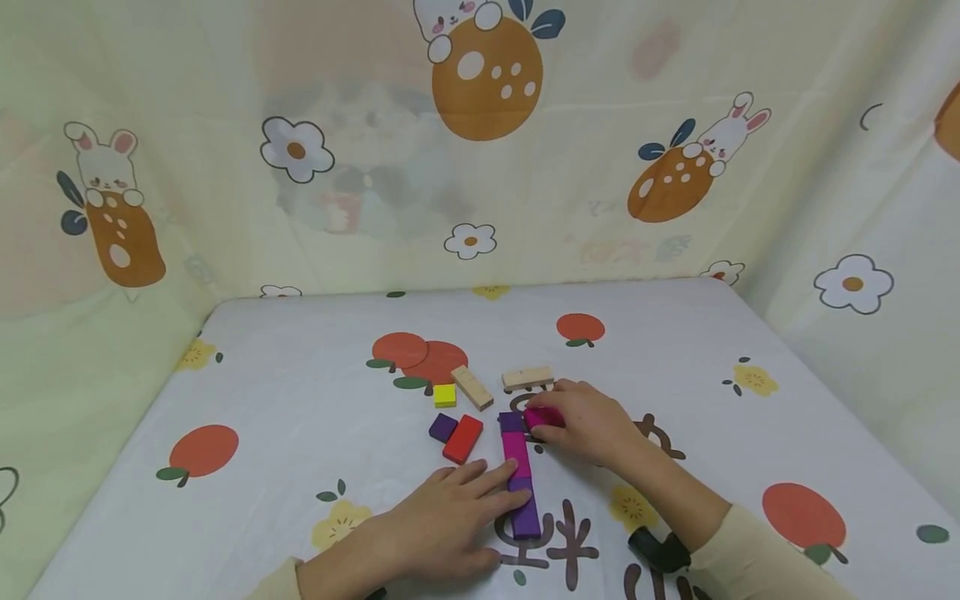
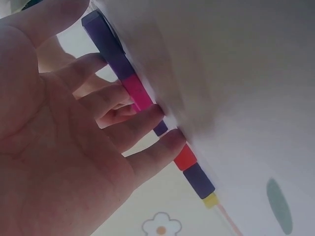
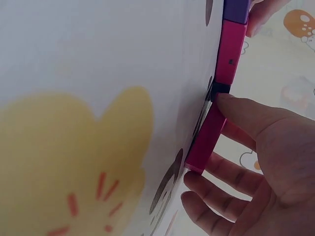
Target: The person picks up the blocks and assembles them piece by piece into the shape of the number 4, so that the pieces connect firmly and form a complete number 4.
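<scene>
Head: blocks (image 1: 463, 439) on fruit-printed cloth (image 1: 285, 400), curtains (image 1: 570, 208) on 3 sides.

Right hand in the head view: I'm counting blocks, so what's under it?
Part of a magenta block shows under the right hand; its rest and anything farther beneath are covered in that view.

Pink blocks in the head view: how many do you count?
2. One pink block sits in the row, between two purple blocks; the other pink block is held by the right hand, which partly covers it. The left hand could hide more.
</scene>
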Demonstrator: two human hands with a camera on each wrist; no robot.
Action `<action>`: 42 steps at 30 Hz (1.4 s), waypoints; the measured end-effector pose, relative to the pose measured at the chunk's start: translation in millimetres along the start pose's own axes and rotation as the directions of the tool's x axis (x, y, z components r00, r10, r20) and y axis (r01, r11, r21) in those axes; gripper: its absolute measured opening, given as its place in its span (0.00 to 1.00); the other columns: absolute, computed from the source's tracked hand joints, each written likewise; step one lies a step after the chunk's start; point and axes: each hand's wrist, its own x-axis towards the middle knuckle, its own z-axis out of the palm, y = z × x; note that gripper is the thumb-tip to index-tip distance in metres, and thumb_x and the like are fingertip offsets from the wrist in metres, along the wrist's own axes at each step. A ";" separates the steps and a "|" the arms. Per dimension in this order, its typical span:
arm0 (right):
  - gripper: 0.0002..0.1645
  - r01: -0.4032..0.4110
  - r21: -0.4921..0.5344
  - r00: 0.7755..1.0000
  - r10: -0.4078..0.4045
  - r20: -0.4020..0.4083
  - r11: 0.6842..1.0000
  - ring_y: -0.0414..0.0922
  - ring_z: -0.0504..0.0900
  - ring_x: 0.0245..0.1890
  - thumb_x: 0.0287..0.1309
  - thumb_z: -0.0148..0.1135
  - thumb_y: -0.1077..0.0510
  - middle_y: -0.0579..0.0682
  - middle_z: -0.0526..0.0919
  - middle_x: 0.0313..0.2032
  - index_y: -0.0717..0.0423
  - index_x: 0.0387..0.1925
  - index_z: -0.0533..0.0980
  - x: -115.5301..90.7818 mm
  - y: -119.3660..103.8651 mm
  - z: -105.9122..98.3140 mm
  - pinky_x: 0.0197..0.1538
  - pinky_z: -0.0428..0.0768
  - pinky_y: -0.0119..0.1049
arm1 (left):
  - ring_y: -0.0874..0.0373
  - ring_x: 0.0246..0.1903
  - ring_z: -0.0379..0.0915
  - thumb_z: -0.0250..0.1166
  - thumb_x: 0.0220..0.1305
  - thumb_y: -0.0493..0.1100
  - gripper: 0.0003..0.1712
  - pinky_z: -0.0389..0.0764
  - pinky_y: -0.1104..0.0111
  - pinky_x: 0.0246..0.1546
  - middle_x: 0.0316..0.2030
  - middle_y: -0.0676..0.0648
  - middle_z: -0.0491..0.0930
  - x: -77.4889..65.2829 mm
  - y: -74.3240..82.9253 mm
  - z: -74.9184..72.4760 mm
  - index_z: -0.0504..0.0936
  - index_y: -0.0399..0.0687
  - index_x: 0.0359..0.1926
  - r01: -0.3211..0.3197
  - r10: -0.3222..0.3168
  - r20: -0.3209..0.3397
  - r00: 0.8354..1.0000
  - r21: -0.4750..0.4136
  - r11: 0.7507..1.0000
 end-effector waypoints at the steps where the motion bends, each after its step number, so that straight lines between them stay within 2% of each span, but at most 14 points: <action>1: 0.22 -0.002 -0.002 1.000 0.002 0.000 1.000 0.46 0.80 0.42 0.61 0.74 0.48 0.48 0.84 0.44 0.48 0.55 0.85 0.0 -0.4 -0.4 0.46 0.84 0.44 | 0.47 0.78 0.56 0.69 0.64 0.61 0.42 0.69 0.43 0.71 0.80 0.59 0.57 0.1 0.0 0.1 0.64 0.76 0.77 -0.001 0.001 -0.001 1.000 0.002 1.000; 6: 0.21 0.004 -0.011 1.000 -0.004 0.001 1.000 0.47 0.80 0.42 0.61 0.73 0.49 0.49 0.84 0.43 0.48 0.55 0.85 0.5 -1.7 -2.1 0.45 0.83 0.45 | 0.47 0.78 0.57 0.69 0.65 0.60 0.42 0.69 0.43 0.71 0.80 0.59 0.57 -0.4 -0.8 1.4 0.64 0.75 0.77 -0.007 0.007 -0.009 1.000 -0.003 1.000; 15: 0.20 0.012 -0.002 1.000 -0.012 0.007 1.000 0.44 0.78 0.38 0.61 0.74 0.49 0.47 0.83 0.39 0.47 0.53 0.85 0.7 -2.5 -1.0 0.39 0.80 0.39 | 0.46 0.78 0.57 0.68 0.65 0.60 0.41 0.69 0.43 0.71 0.80 0.58 0.58 -1.5 -1.9 2.7 0.64 0.75 0.77 -0.014 0.014 -0.020 1.000 -0.002 1.000; 29: 0.21 -0.017 -0.016 1.000 0.018 0.008 1.000 0.41 0.75 0.34 0.59 0.74 0.48 0.45 0.80 0.36 0.47 0.53 0.85 1.7 -6.8 3.4 0.35 0.76 0.34 | 0.46 0.78 0.57 0.68 0.65 0.61 0.41 0.69 0.43 0.71 0.80 0.59 0.57 -1.9 -1.6 2.5 0.64 0.75 0.77 -0.012 0.012 -0.014 1.000 0.005 1.000; 33: 0.23 -0.027 -0.021 1.000 0.027 -0.006 0.999 0.44 0.77 0.37 0.59 0.75 0.48 0.48 0.82 0.40 0.47 0.55 0.84 -1.0 -7.6 1.9 0.37 0.80 0.38 | 0.46 0.78 0.57 0.68 0.65 0.61 0.41 0.69 0.43 0.71 0.80 0.59 0.57 -2.3 -1.3 2.7 0.64 0.76 0.77 -0.009 0.009 -0.009 1.000 -0.001 1.000; 37: 0.25 -0.017 -0.031 0.999 0.016 -0.046 0.999 0.48 0.81 0.45 0.60 0.74 0.47 0.52 0.84 0.48 0.47 0.57 0.83 -5.3 -9.0 0.5 0.44 0.85 0.44 | 0.47 0.78 0.56 0.68 0.65 0.62 0.41 0.68 0.43 0.71 0.80 0.59 0.56 -2.2 -1.0 1.6 0.64 0.76 0.77 -0.008 0.008 -0.006 1.000 -0.002 1.000; 42: 0.22 0.102 -0.013 0.994 -0.102 -0.030 0.995 0.51 0.82 0.56 0.62 0.72 0.50 0.51 0.85 0.55 0.48 0.57 0.84 -10.2 -11.9 -2.6 0.57 0.84 0.51 | 0.46 0.78 0.57 0.68 0.66 0.62 0.41 0.69 0.43 0.71 0.80 0.58 0.57 -2.1 -1.6 2.0 0.63 0.75 0.77 -0.019 0.020 -0.010 1.000 0.008 1.000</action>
